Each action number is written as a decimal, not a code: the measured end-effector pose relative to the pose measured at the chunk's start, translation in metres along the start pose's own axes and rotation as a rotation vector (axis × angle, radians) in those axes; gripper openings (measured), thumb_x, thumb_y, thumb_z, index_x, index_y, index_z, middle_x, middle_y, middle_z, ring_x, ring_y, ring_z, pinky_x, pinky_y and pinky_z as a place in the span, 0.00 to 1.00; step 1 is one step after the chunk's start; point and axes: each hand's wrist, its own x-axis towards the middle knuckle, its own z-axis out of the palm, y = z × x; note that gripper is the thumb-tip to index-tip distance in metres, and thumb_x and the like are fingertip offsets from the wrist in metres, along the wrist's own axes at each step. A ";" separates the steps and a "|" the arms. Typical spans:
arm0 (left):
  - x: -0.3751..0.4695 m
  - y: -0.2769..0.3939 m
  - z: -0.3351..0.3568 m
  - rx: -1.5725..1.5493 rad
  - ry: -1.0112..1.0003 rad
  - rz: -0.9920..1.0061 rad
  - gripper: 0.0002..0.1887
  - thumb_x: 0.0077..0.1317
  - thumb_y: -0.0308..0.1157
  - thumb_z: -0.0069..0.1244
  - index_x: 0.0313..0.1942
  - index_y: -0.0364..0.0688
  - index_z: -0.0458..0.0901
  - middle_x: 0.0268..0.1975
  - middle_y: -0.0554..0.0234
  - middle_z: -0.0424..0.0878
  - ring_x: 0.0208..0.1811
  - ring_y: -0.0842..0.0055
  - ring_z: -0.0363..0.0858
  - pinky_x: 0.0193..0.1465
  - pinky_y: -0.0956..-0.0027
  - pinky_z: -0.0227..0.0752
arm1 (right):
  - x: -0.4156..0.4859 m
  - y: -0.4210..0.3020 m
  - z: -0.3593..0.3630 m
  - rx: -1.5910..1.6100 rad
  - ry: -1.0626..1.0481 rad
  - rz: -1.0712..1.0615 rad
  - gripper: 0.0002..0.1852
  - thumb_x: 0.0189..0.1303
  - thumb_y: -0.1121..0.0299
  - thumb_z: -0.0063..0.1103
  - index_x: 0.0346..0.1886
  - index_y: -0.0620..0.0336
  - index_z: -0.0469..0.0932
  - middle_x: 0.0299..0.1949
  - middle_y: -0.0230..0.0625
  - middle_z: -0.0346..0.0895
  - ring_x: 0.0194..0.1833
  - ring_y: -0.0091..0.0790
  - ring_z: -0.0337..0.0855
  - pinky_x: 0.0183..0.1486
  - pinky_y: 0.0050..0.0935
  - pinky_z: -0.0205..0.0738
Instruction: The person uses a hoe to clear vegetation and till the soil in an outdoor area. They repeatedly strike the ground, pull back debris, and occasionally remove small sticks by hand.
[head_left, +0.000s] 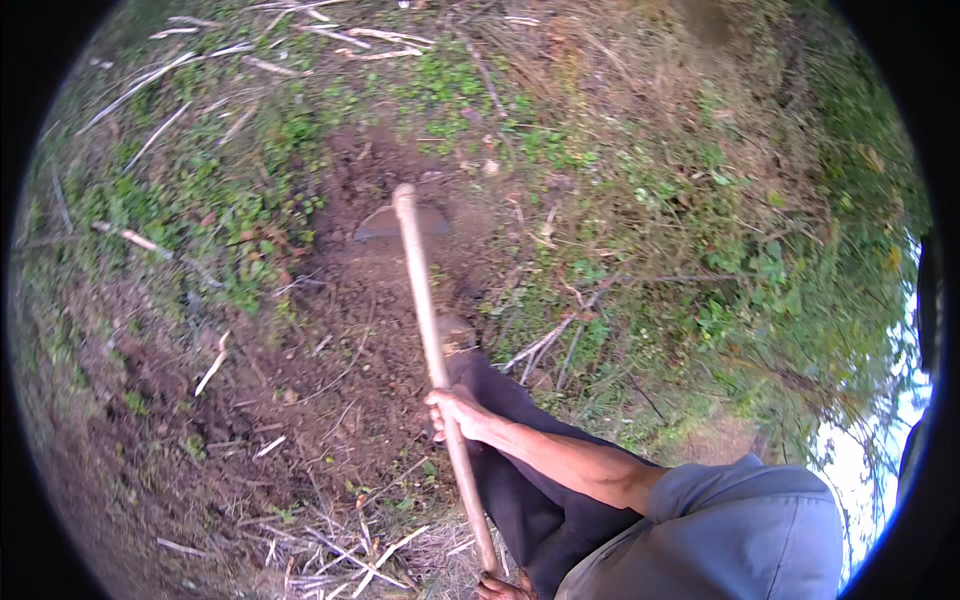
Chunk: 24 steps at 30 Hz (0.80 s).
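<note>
A hoe with a long pale wooden handle (424, 304) slants across the view, its far end towards the upper middle. Its broad metal blade (382, 223) appears just behind that end, over loose brown soil; whether it touches the ground I cannot tell. Partway along the shaft, my right hand (456, 414) is wrapped around the wood with the arm stretched out. My left hand (504, 588) grips the near end at the bottom edge, partly cut off by the frame.
Dark-trousered legs (517, 405) and a shoe (455, 334) stand close beside the handle. Dry broken stalks (367, 559) lie at the bottom, with several sticks (360, 37) at the top. Low green weeds (277, 157) border the dug soil (322, 375). Brush (720, 225) covers the right side.
</note>
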 end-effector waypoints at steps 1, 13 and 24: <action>-0.046 0.002 0.014 -0.308 -0.269 -0.231 0.25 0.66 0.57 0.53 0.43 0.41 0.84 0.40 0.48 0.85 0.38 0.49 0.84 0.37 0.45 0.78 | -0.006 -0.005 0.000 -0.073 0.062 -0.035 0.09 0.61 0.64 0.62 0.32 0.54 0.71 0.21 0.26 0.69 0.19 0.27 0.71 0.23 0.39 0.78; -0.016 0.029 0.112 -1.302 -0.629 -0.382 0.23 0.64 0.51 0.57 0.43 0.38 0.84 0.32 0.44 0.87 0.31 0.52 0.87 0.32 0.54 0.78 | -0.148 -0.092 0.064 -0.240 0.160 -0.351 0.06 0.59 0.72 0.58 0.30 0.56 0.70 0.16 0.27 0.66 0.13 0.26 0.69 0.15 0.37 0.70; 0.236 0.060 -0.219 -1.333 0.019 -0.002 0.27 0.61 0.53 0.57 0.42 0.34 0.82 0.36 0.35 0.87 0.42 0.44 0.86 0.47 0.48 0.77 | -0.240 -0.278 0.123 -0.480 0.054 -0.823 0.08 0.62 0.69 0.61 0.30 0.60 0.73 0.20 0.28 0.72 0.16 0.24 0.74 0.15 0.30 0.77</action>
